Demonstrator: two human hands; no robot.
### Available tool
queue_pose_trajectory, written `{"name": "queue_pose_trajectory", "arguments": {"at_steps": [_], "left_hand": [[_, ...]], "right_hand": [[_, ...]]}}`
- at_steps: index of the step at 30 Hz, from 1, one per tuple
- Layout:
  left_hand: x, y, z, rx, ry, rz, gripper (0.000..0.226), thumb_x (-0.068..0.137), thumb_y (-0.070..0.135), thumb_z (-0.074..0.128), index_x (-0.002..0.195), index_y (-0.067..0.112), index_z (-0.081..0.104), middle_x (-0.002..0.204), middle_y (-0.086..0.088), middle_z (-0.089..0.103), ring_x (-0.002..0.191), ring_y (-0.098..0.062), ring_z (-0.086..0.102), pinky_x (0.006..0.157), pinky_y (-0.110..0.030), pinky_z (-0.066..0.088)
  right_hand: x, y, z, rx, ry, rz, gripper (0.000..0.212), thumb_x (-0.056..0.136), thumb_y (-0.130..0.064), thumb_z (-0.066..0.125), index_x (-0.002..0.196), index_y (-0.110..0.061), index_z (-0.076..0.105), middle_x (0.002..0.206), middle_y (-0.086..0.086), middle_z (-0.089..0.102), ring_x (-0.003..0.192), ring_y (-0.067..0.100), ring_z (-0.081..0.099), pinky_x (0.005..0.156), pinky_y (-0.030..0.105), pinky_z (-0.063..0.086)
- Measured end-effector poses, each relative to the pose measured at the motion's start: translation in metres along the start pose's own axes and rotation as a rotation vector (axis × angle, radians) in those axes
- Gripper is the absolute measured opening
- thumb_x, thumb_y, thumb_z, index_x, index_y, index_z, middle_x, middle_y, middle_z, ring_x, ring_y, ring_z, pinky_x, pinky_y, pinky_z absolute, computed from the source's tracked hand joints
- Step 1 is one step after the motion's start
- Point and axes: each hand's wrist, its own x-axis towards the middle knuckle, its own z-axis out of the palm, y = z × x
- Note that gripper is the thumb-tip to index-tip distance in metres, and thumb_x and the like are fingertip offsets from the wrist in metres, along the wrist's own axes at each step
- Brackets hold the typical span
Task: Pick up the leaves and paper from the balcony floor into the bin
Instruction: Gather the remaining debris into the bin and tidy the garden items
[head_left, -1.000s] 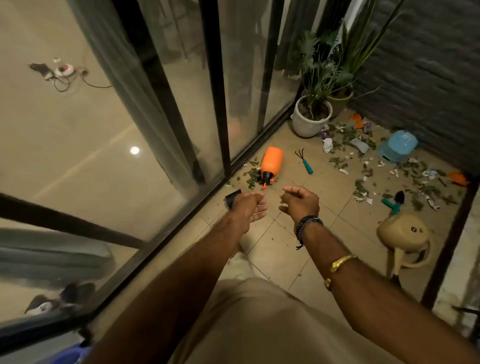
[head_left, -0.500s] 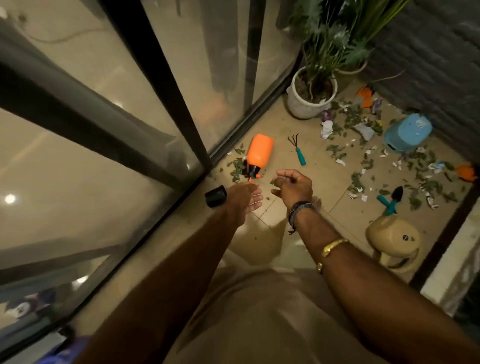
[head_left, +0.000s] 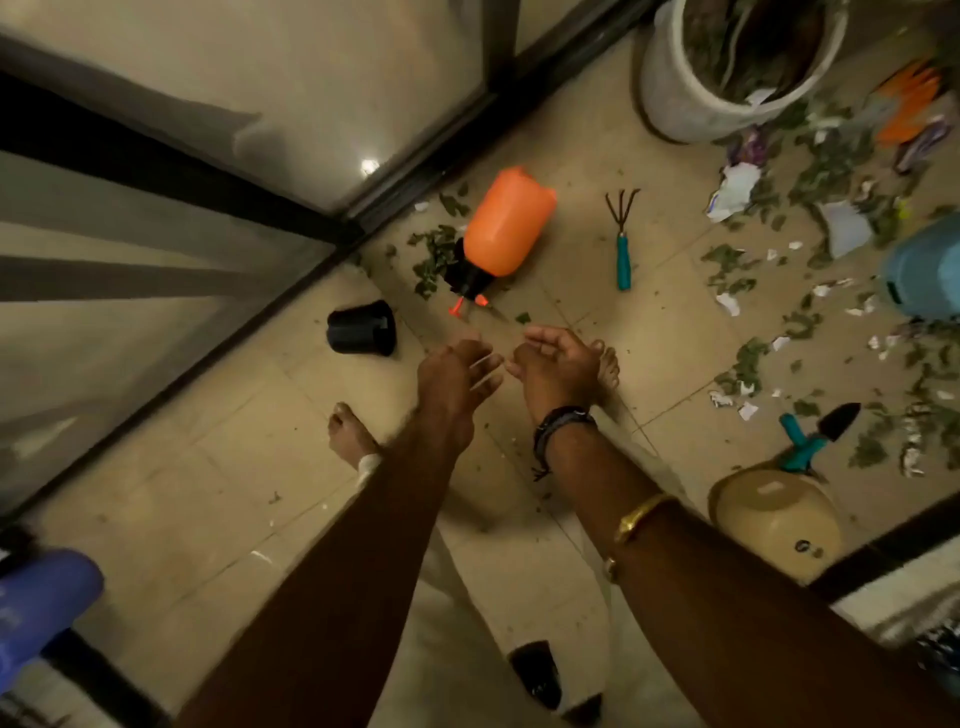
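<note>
Green leaf bits (head_left: 434, 257) lie by the glass door beside an orange spray bottle (head_left: 503, 224). More leaves (head_left: 748, 364) and torn white paper scraps (head_left: 735, 191) are strewn over the tiles at the right. A light blue bin (head_left: 927, 270) lies at the right edge, partly cut off. My left hand (head_left: 457, 376) and my right hand (head_left: 558, 366) hang side by side above the floor, fingers loosely curled, holding nothing. Both are short of the leaves.
A small black pot (head_left: 362, 328) lies left of my hands. A hand rake (head_left: 623, 236), a trowel (head_left: 815, 434), a beige watering can (head_left: 776, 522) and a white planter (head_left: 727, 67) stand around the litter. Glass doors (head_left: 260, 130) bound the left. My bare feet are under my hands.
The view has tilted down and moved closer to the floor; the bottle and litter now look nearer. Both hands stay together and hold nothing.
</note>
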Motion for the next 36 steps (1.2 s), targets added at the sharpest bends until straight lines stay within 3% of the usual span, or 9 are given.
{"name": "queue_pose_trajectory", "arguments": {"at_steps": [5, 9, 13, 16, 19, 23, 32, 34, 36], "left_hand": [[0.131, -0.037, 0.006, 0.299, 0.080, 0.057, 0.006, 0.096, 0.013, 0.060, 0.099, 0.012, 0.065, 0.094, -0.006, 0.066, 0.085, -0.020, 0.063, 0.072, -0.033, 0.056], [0.230, -0.059, -0.007, 0.455, 0.141, 0.143, 0.008, 0.093, 0.023, 0.065, 0.099, 0.018, 0.068, 0.097, -0.002, 0.066, 0.094, -0.020, 0.063, 0.086, -0.041, 0.059], [0.312, -0.070, -0.012, 0.536, 0.267, 0.289, 0.043, 0.070, 0.046, 0.071, 0.109, 0.032, 0.064, 0.113, 0.002, 0.064, 0.106, -0.020, 0.062, 0.094, -0.046, 0.054], [0.346, -0.071, -0.001, 0.690, 0.216, 0.402, 0.063, 0.079, 0.047, 0.076, 0.135, 0.031, 0.052, 0.133, -0.001, 0.053, 0.121, -0.019, 0.051, 0.099, -0.043, 0.050], [0.367, -0.075, 0.008, 0.764, 0.142, 0.433, 0.078, 0.078, 0.043, 0.079, 0.147, 0.028, 0.044, 0.143, -0.007, 0.048, 0.130, -0.023, 0.046, 0.105, -0.043, 0.046], [0.372, -0.088, 0.022, 0.738, 0.151, 0.430, 0.066, 0.082, 0.022, 0.077, 0.143, 0.022, 0.051, 0.136, -0.005, 0.060, 0.124, -0.023, 0.056, 0.103, -0.041, 0.049], [0.355, -0.103, 0.060, 0.699, -0.019, 0.337, 0.061, 0.091, 0.024, 0.066, 0.148, 0.026, 0.044, 0.128, -0.007, 0.065, 0.117, -0.026, 0.059, 0.100, -0.038, 0.049], [0.350, -0.099, 0.058, 0.712, -0.060, 0.316, 0.059, 0.093, 0.028, 0.064, 0.148, 0.026, 0.044, 0.128, -0.007, 0.063, 0.115, -0.025, 0.059, 0.099, -0.037, 0.049], [0.346, -0.095, 0.051, 0.722, 0.008, 0.325, 0.049, 0.093, 0.033, 0.062, 0.141, 0.025, 0.052, 0.124, -0.007, 0.064, 0.111, -0.024, 0.061, 0.097, -0.040, 0.052]], "right_hand": [[0.123, 0.071, 0.031, -0.130, 0.014, 0.041, 0.027, 0.083, 0.005, 0.065, 0.088, -0.021, 0.069, 0.086, 0.001, 0.071, 0.080, 0.017, 0.070, 0.071, 0.034, 0.063], [0.216, 0.134, 0.062, -0.412, 0.017, -0.033, 0.020, 0.080, -0.001, 0.067, 0.089, -0.018, 0.073, 0.088, 0.002, 0.074, 0.084, 0.021, 0.071, 0.078, 0.039, 0.061], [0.290, 0.173, 0.091, -0.680, 0.088, -0.160, 0.023, 0.082, -0.006, 0.066, 0.101, -0.015, 0.073, 0.101, 0.008, 0.074, 0.100, 0.029, 0.068, 0.082, 0.036, 0.056], [0.322, 0.194, 0.101, -0.834, 0.044, -0.186, 0.034, 0.084, -0.013, 0.070, 0.117, -0.013, 0.064, 0.117, 0.015, 0.066, 0.110, 0.033, 0.060, 0.084, 0.037, 0.049], [0.338, 0.206, 0.102, -0.928, 0.023, -0.230, 0.025, 0.085, -0.009, 0.069, 0.109, -0.012, 0.063, 0.111, 0.015, 0.063, 0.106, 0.033, 0.059, 0.076, 0.035, 0.044], [0.346, 0.211, 0.099, -0.923, 0.045, -0.239, 0.016, 0.082, -0.004, 0.061, 0.085, -0.014, 0.074, 0.091, 0.009, 0.073, 0.093, 0.029, 0.067, 0.066, 0.026, 0.040], [0.300, 0.226, 0.080, -0.840, -0.169, 0.197, 0.019, 0.093, -0.019, 0.065, 0.107, -0.008, 0.072, 0.114, 0.013, 0.071, 0.108, 0.032, 0.066, 0.093, 0.037, 0.054], [0.283, 0.220, 0.085, -0.643, -0.202, 0.322, 0.007, 0.092, -0.011, 0.067, 0.096, -0.006, 0.071, 0.105, 0.017, 0.073, 0.095, 0.033, 0.071, 0.082, 0.044, 0.061], [0.266, 0.206, 0.093, -0.549, -0.163, 0.254, 0.012, 0.091, -0.008, 0.065, 0.081, -0.013, 0.070, 0.085, 0.011, 0.074, 0.070, 0.022, 0.071, 0.061, 0.034, 0.060]]}}
